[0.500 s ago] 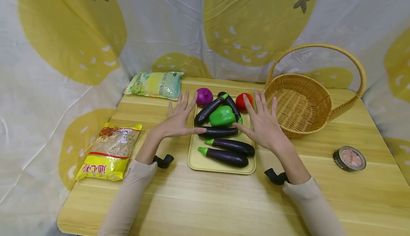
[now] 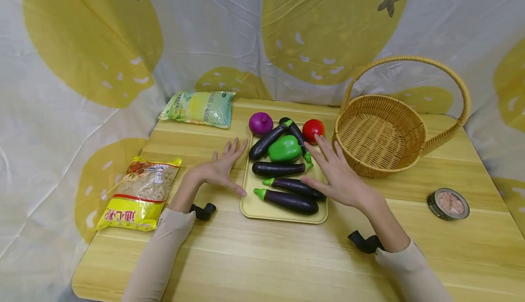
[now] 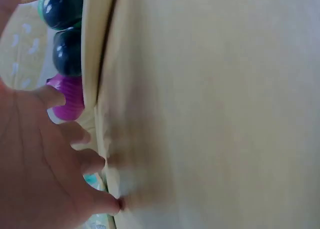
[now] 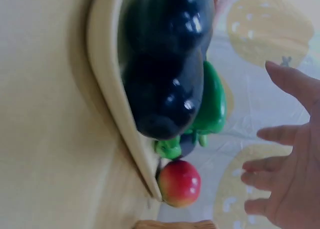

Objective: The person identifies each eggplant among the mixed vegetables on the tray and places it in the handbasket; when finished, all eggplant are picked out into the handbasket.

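Note:
A pale yellow tray (image 2: 248,208) carries several eggplants (image 2: 290,202), a green bell pepper (image 2: 285,149), a purple onion (image 2: 260,124) and a red round fruit (image 2: 313,131). My left hand (image 2: 217,169) hovers beside the tray's left edge, fingers spread, holding nothing. Over the right edge my right hand (image 2: 342,181) spreads its fingers, likewise holding nothing. Its fingers cover part of the tray rim and lie near the red fruit in the head view. The right wrist view shows that palm (image 4: 295,174) apart from the vegetables.
A wicker basket (image 2: 379,165) with a tall handle stands at the back right. Farther forward on that side sits a round tin (image 2: 448,203). On the left lie a yellow-and-red pasta bag (image 2: 141,195) and a green-yellow packet (image 2: 201,108). A patterned cloth hangs behind the table.
Both hands have drawn back toward the person and slightly apart, uncovering more of the onion, the red fruit and the middle eggplant. The things on the tray have stayed put.

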Available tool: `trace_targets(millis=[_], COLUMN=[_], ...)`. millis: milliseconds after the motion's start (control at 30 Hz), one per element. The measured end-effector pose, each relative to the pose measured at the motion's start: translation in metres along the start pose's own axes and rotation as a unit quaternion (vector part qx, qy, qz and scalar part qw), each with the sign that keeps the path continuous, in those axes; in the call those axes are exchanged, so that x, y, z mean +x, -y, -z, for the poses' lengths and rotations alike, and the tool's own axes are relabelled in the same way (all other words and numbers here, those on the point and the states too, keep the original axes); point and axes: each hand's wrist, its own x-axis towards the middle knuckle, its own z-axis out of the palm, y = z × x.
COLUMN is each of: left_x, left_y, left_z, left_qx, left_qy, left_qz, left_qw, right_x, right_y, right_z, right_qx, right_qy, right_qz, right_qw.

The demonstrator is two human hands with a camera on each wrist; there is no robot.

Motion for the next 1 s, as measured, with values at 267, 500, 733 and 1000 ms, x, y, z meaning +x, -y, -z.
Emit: trace_targets(millis=[267, 500, 733, 1000], left_x=[0.006, 0.009, 0.011, 0.012], left_y=[-0.001, 0.0, -0.001, -0.003], left_z=[-0.002, -0.002, -0.001, -0.002], left_qx=[0.028, 0.04, 0.044, 0.049], left_qy=[0.006, 0.017, 0.02, 0.024], left_qz=[0.028, 0.039, 0.044, 0.051], left_qw=[0.9992, 0.9983, 0.9979, 0.9972], right_x=[-0.016, -0.027, -0.026, -0.018], right_y=[-0.003, -0.012, -0.015, -0.014], right_z=[-0.011, -0.017, -0.025, -0.034], right_qx=[0.095, 0.161, 0.201, 0.161], right_qy=[0.025, 0.027, 0.034, 0.026], right_qz=[-0.007, -0.01, -0.03, -0.019], right_qw=[0.9951, 0.9865, 0.9785, 0.9864])
